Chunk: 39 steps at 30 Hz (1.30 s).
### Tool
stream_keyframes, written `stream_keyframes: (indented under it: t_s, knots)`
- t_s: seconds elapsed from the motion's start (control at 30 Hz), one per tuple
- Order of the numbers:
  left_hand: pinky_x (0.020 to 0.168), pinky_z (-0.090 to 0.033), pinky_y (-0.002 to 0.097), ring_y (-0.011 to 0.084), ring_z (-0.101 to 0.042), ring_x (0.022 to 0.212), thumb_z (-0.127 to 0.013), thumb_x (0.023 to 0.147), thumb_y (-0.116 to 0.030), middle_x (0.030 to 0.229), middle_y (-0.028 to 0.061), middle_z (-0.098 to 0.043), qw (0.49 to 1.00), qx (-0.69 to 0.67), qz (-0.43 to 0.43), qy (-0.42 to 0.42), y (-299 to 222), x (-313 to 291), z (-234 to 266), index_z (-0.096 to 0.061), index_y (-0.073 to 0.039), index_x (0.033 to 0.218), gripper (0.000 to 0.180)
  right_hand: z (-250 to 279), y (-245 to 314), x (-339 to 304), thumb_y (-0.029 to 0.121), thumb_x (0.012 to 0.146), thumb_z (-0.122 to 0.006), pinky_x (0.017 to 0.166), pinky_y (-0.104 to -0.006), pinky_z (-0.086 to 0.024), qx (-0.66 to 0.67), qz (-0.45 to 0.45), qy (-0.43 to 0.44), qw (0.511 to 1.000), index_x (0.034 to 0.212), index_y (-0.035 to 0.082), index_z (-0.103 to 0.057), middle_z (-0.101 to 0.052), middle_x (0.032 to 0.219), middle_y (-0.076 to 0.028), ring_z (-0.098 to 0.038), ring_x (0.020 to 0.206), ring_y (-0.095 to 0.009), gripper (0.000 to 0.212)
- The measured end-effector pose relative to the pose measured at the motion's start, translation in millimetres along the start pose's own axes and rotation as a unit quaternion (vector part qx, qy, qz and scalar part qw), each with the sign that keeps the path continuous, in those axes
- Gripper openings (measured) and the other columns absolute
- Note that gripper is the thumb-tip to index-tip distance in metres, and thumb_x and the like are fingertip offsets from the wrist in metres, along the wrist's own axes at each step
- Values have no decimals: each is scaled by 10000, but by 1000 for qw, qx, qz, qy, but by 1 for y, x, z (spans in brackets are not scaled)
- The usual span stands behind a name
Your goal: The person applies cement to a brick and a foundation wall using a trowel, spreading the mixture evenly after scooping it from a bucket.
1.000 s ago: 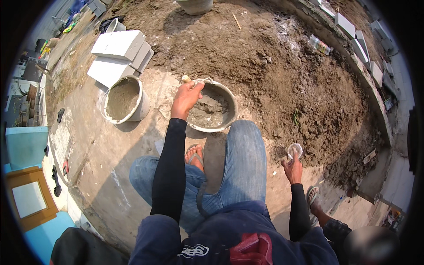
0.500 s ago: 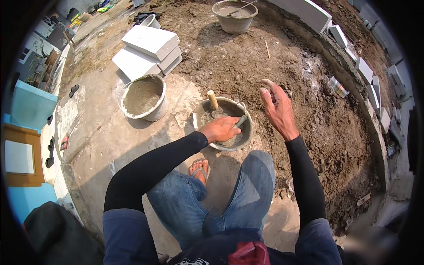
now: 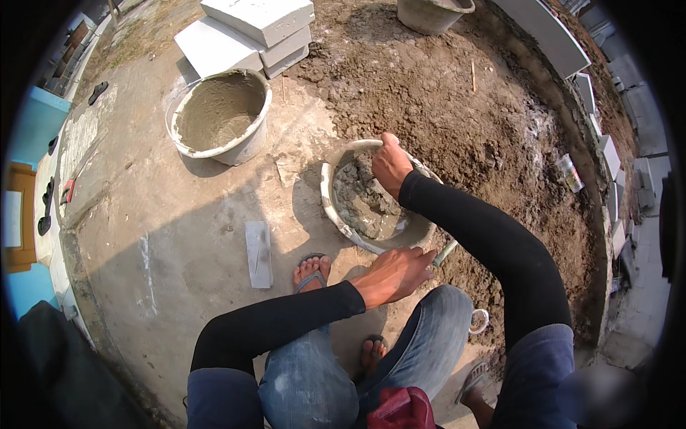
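A round bucket (image 3: 330, 196) of wet grey mortar (image 3: 366, 200) stands on the ground before me, its rim crusted with dried mortar. Over its far side my right hand (image 3: 391, 164) is closed; what lies inside the fist is hidden. Near the close rim, low and to the right, my left hand (image 3: 396, 275) grips a tool whose pale green handle (image 3: 444, 253) sticks out past the fingers. The rest of that tool is covered by the hand. A flat grey rectangular piece (image 3: 259, 254) lies on the concrete left of my foot.
Another mortar-coated bucket (image 3: 263, 136) stands to the left, with stacked white blocks (image 3: 261, 21) behind it. A third bucket (image 3: 432, 18) is at the far edge. Rough soil (image 3: 500, 164) spreads rightward to a low wall (image 3: 597, 214). Sandalled feet (image 3: 313, 272) rest near the bucket.
My right hand has gone from open beside the bucket to closed over it. My left hand has come out of the bucket toward me with the green-handled tool. The wooden handle no longer shows.
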<state>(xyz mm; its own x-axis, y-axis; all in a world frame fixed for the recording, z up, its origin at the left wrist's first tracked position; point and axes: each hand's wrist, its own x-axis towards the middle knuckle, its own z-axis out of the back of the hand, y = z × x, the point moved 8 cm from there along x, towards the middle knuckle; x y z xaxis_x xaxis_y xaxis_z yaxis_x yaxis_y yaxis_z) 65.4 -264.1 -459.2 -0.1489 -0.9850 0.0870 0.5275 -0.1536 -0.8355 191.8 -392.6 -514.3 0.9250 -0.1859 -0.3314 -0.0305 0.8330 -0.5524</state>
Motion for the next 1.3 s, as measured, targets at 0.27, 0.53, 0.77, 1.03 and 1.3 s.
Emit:
stream_keyframes:
  t_s: [0.27,0.53,0.77,1.03,1.3]
  knots:
    - [674,-527,482,393,-664,790,-639,936,-199,871,171,-652,1000,7,6,-16,4,11,17,-652,-17,1138,272,58,-60,-133,306,839,-710,596,-424,-492,240,-68,5,968,821,75,-682,-656,660,-101,-683,656,-293,233]
    - [701,-478,425,343,-591,735,-647,951,-164,745,134,-587,975,28,-6,-222,20,2,130,-618,-11,798,219,134,-182,-266,464,990,-598,652,-384,-489,554,-274,34,785,1114,-36,-664,-648,761,-148,-595,630,-250,519]
    - [845,-481,488,436,-645,942,-552,971,-467,945,270,-673,909,35,315,-270,251,-11,184,-703,61,948,549,131,-132,-205,301,942,-653,627,-419,-508,318,-152,18,936,1068,99,-708,-648,666,-125,-641,597,-287,245]
    - [625,-473,363,184,-571,673,-454,1032,-509,777,64,-613,847,-233,407,-251,305,15,108,-669,20,1003,572,-12,32,39,203,869,-625,563,-414,-531,99,32,136,985,888,147,-801,-763,876,-17,-724,771,-213,186]
    - [667,-425,374,155,-484,723,-517,1041,-434,784,35,-569,835,-222,433,-258,285,-19,107,-636,27,951,485,-28,61,-123,68,916,-562,518,-342,-545,218,-34,78,972,1213,-69,-578,-686,747,-118,-711,656,-226,327]
